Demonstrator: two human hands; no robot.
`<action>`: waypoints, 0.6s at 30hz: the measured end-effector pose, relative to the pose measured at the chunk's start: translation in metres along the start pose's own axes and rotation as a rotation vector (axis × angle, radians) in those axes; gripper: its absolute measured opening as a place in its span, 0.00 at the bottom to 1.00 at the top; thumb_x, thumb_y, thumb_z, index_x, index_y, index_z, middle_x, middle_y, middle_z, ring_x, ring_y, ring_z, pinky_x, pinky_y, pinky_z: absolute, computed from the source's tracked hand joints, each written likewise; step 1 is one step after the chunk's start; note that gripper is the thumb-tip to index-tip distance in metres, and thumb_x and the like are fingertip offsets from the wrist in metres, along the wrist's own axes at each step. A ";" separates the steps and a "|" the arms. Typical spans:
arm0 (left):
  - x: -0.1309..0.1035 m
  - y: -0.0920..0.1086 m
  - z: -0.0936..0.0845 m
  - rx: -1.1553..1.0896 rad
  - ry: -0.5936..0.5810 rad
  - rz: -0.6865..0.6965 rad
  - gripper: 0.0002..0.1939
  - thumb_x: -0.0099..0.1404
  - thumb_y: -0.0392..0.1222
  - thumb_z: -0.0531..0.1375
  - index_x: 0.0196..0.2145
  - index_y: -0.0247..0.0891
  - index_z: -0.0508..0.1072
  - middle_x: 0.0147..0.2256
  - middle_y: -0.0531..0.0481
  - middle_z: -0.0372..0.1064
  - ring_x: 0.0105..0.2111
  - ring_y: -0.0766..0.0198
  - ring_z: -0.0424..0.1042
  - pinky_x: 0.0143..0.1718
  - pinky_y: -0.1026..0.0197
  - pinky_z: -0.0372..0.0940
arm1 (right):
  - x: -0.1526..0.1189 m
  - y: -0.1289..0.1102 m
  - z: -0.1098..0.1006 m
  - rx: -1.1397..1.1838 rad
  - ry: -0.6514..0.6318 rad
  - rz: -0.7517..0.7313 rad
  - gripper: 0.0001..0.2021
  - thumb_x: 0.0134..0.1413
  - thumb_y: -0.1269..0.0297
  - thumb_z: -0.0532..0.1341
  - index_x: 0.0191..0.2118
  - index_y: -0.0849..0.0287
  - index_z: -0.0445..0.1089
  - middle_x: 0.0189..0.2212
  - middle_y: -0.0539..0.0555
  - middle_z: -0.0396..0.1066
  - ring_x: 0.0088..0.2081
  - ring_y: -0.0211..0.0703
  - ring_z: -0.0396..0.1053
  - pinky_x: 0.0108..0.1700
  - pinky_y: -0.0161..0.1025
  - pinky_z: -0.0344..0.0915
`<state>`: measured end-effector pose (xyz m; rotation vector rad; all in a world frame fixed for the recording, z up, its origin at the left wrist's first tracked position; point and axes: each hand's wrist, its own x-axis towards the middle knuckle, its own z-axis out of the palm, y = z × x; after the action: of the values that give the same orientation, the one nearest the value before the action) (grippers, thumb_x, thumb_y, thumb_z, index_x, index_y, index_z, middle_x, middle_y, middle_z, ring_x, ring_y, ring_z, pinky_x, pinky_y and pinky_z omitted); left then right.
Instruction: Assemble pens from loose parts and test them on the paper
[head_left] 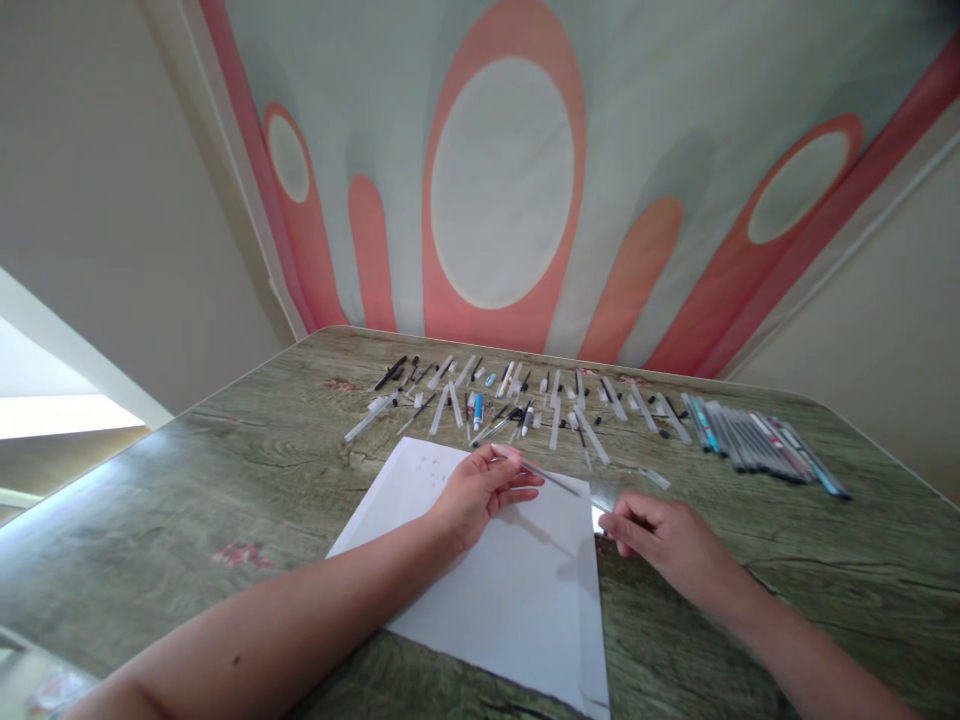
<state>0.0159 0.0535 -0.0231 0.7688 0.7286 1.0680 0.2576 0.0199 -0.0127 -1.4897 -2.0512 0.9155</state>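
No legible lettering, only faint marks (pixel 431 463) on white paper (pixel 517 600)

Single head-worn view: faces forward and down, left hand (pixel 480 492) and right hand (pixel 664 540) near the lens, table (pixel 277 460) extending beyond to the patterned backdrop (pixel 502 180).

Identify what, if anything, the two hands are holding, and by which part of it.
A thin pen-like rod: the left hand pinches it near one end, the right hand near the other. Its exact kind is unclear.
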 end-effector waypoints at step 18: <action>-0.006 -0.001 0.006 0.055 -0.057 0.000 0.15 0.57 0.43 0.64 0.37 0.34 0.65 0.36 0.40 0.73 0.37 0.55 0.75 0.40 0.54 0.68 | -0.005 -0.007 0.010 -0.120 0.004 -0.141 0.14 0.62 0.54 0.49 0.34 0.54 0.66 0.23 0.47 0.70 0.25 0.39 0.66 0.30 0.35 0.59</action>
<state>0.0197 0.0465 -0.0202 0.8425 0.7115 1.0252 0.2482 0.0117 -0.0143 -1.3843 -2.2111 0.7458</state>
